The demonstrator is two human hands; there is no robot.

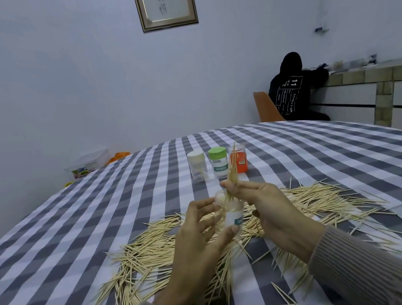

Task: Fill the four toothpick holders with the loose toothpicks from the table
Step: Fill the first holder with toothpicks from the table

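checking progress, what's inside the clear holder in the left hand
The clear holder, held by the left hand, has a bundle of toothpicks going into its top, pinched by the right hand. Fingers and label hide how full it is.

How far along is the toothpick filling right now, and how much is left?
Early on. Nothing looks finished: the white-lidded holder holds only a few picks, while the green-lidded holder and orange holder stand behind. In hand: the left hand holds the open clear holder while the right hand feeds in a bundle of toothpicks. Left: most loose toothpicks lie on the checked tablecloth.
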